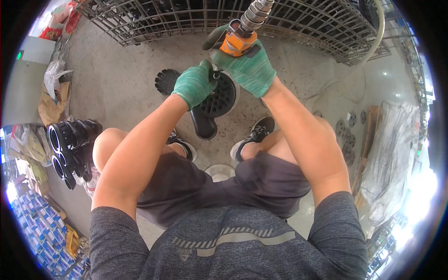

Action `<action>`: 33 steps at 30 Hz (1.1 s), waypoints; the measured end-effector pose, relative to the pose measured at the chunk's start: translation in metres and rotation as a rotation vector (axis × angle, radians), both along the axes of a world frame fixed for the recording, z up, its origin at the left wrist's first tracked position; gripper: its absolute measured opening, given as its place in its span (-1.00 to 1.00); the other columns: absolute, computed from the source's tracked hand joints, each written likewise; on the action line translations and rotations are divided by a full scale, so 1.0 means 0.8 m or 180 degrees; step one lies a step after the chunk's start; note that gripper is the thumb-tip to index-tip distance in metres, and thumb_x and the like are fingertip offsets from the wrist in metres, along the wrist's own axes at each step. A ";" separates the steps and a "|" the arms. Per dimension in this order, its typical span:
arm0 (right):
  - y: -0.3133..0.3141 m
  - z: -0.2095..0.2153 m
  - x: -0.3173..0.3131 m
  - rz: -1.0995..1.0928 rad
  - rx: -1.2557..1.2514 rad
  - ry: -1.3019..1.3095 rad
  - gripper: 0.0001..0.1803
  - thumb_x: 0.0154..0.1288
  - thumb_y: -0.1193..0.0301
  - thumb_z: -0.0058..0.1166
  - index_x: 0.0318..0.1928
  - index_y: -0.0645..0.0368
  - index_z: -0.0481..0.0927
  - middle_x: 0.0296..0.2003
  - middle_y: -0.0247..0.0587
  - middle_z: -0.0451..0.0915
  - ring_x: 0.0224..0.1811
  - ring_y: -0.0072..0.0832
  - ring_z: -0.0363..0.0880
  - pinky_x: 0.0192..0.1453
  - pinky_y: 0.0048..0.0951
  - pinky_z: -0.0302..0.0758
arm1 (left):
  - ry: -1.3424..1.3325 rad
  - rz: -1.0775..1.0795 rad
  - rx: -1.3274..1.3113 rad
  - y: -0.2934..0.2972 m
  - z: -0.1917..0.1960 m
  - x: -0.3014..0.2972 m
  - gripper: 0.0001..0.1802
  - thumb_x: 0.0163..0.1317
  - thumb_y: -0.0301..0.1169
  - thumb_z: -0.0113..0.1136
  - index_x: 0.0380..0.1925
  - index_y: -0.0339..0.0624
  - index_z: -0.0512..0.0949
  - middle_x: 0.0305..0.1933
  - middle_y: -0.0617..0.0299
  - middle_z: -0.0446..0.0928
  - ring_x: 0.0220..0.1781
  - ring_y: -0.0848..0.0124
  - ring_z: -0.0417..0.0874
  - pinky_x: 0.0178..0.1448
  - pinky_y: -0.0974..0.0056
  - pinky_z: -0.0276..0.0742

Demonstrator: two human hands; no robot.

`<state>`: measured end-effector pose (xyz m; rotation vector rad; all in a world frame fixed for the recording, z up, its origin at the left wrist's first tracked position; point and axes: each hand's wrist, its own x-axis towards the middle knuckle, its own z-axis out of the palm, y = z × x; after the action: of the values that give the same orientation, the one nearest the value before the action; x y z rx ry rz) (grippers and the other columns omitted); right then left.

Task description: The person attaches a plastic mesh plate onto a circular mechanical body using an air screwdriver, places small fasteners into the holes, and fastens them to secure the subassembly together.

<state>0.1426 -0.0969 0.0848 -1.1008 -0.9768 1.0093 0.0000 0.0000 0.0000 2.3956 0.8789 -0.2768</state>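
My right hand (247, 67), in a green knit glove, grips an orange air tool (239, 43) whose metal fitting and hose run up out of the top of the view. My left hand (195, 84), also gloved in green, pinches the small dark tip of the tool at its lower end. Right under both hands a round black perforated part (219, 99) sits on a black stand (204, 127) on the concrete floor between my feet. A second black ribbed disc (166, 80) lies just to its left.
A wire mesh cage (298, 23) spans the top. A stack of black ring-shaped parts (70, 149) stands at my left knee. Small metal discs (347, 135) lie on the floor at right, beside plastic-wrapped bundles (396, 149). Blue boxes (37, 228) fill the lower left. A pale hose (373, 42) curves at right.
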 end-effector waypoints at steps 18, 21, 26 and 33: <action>0.005 -0.012 -0.009 0.0309 0.0014 -0.0563 -0.65 0.21 0.54 0.37 0.01 0.15 0.60 -0.16 -0.44 0.69 -0.13 -0.64 0.60 0.06 -0.48 0.62 | -0.0502 0.0058 0.0054 -0.008 -0.013 -0.014 -0.51 0.18 -0.17 0.36 -0.01 -0.29 0.53 -0.24 -0.14 0.70 -0.14 -0.12 0.71 -0.05 -0.07 0.62; 0.007 -0.015 -0.012 0.0290 0.0058 -0.0637 -0.67 0.21 0.56 0.36 -0.02 0.15 0.60 -0.20 -0.45 0.68 -0.15 -0.64 0.59 0.03 -0.48 0.61 | -0.0442 0.0032 0.0050 -0.007 -0.012 -0.015 -0.49 0.19 -0.19 0.36 0.02 -0.30 0.51 -0.23 -0.13 0.70 -0.15 -0.11 0.71 -0.05 -0.07 0.62; 0.004 -0.016 -0.010 0.0318 -0.0032 -0.0531 -0.65 0.21 0.55 0.39 -0.01 0.16 0.61 -0.20 -0.43 0.69 -0.15 -0.63 0.60 0.04 -0.48 0.63 | -0.0447 0.0101 0.0005 -0.007 -0.009 -0.015 -0.48 0.18 -0.19 0.36 0.03 -0.29 0.49 -0.23 -0.11 0.71 -0.14 -0.11 0.72 -0.06 -0.08 0.62; 0.010 -0.014 -0.012 0.0406 -0.0020 -0.0509 -0.63 0.20 0.55 0.40 0.02 0.15 0.62 -0.18 -0.41 0.69 -0.15 -0.63 0.61 0.03 -0.49 0.64 | -0.0558 0.0081 0.0024 -0.006 -0.016 -0.019 -0.49 0.20 -0.20 0.35 0.04 -0.28 0.47 -0.21 -0.12 0.70 -0.10 -0.12 0.71 -0.04 -0.08 0.61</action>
<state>0.1331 -0.0889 0.0736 -1.1491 -1.1855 1.0390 -0.0149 -0.0047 -0.0129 2.3716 0.8297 -0.0526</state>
